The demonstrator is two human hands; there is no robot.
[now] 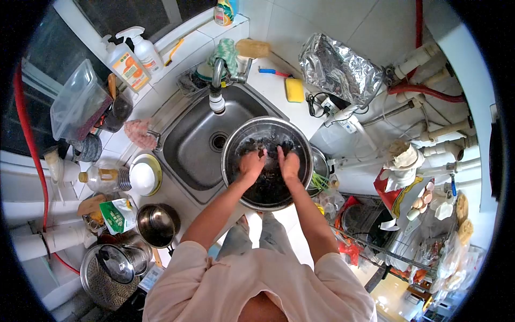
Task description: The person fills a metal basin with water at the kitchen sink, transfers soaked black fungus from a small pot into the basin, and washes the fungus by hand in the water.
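Note:
A large round metal basin [229,180] rests over the right front edge of the sink and the counter. It holds dark, wet-looking pieces [265,185] whose kind I cannot make out. My left hand [252,164] is inside the basin, its thumb raised and its fingers curled down among the pieces. Just to the right, my right hand [289,165] dips in too, its thumb pointing away from me and its other fingers bent and mostly hidden. The two hands are a small gap apart. Whatever is between the fingers is hidden.
Behind the basin lies a steel sink [188,155] under a faucet [216,99]. A yellow sponge [294,90] and a foil-covered item [343,67] are at the back right. A pot [158,224] and bowls [144,178] stand left; a lidded pan [318,166] sits right.

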